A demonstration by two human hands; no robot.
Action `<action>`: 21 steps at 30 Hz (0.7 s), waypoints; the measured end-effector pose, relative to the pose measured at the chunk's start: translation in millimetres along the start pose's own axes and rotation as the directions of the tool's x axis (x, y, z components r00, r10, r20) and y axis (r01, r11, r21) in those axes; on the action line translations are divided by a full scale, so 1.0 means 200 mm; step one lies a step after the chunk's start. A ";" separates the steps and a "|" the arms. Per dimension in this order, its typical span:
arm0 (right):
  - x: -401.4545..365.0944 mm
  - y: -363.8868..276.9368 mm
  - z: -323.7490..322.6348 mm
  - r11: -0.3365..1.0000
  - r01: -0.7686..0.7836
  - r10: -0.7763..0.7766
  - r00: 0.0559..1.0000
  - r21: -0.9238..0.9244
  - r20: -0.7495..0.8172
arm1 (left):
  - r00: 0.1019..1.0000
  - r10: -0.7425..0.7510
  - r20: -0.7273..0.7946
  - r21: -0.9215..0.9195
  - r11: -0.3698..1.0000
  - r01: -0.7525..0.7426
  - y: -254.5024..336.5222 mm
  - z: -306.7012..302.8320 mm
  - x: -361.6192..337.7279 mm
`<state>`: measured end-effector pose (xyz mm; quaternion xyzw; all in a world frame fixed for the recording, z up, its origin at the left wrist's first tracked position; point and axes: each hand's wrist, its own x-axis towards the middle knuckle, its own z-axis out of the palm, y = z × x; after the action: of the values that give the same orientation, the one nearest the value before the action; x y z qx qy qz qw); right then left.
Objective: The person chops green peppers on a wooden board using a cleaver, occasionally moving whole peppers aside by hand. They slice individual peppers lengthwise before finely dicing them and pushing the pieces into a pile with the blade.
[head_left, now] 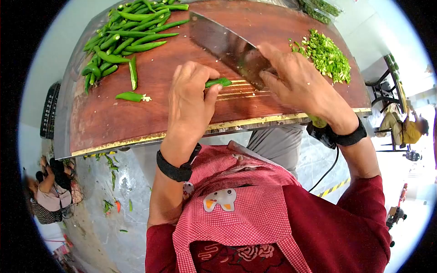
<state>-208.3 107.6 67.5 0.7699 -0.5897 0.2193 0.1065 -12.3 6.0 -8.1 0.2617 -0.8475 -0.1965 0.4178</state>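
My left hand (193, 93) is closed on a green chili pepper (218, 83), whose end sticks out past the thumb above the wooden table (136, 120). In my right hand (293, 79) is a cleaver (230, 43), its broad blade slanting up and to the left, clear of the pepper. Whole green chilies (132, 34) lie heaped at the far left. Close to my left hand are a slit chili (133, 73) and a cut chili piece (129, 96) with pale seeds at its end. A pile of chopped chili (327, 54) sits to the right.
A plastic bag of greens (321, 9) lies at the table's far edge. Chili scraps (111, 175) litter the floor at left. One person sits at the left (52, 189), another in yellow at the right (409, 129), near a dark chair (387, 86).
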 end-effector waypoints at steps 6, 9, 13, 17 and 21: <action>0.01 -0.10 -0.03 0.998 0.006 -0.008 1.000 0.070 0.018 | 0.999 0.040 0.037 -0.003 0.999 -0.040 -0.03 0.01 0.00; 0.00 -0.09 -0.02 0.995 -0.050 0.042 0.995 0.089 0.092 | 0.998 0.053 0.037 -0.005 0.999 -0.053 -0.04 0.01 -0.01; -0.01 -0.08 0.02 0.998 0.019 -0.020 1.000 0.063 0.018 | 0.999 0.035 0.023 -0.043 0.999 -0.034 -0.03 0.02 -0.01; 0.08 -0.09 -0.01 0.995 -0.009 -0.009 0.984 0.098 0.179 | 0.998 0.066 0.025 -0.026 0.998 -0.065 -0.05 0.00 0.01; 0.17 -0.07 0.08 0.997 -0.002 -0.011 0.983 0.072 0.181 | 0.998 0.048 0.045 -0.087 0.995 -0.044 -0.06 0.02 0.01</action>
<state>-184.7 75.1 70.8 0.7913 -0.5870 0.1693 0.0250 -12.8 -3.4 -15.7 0.2192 -0.8536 -0.2293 0.4132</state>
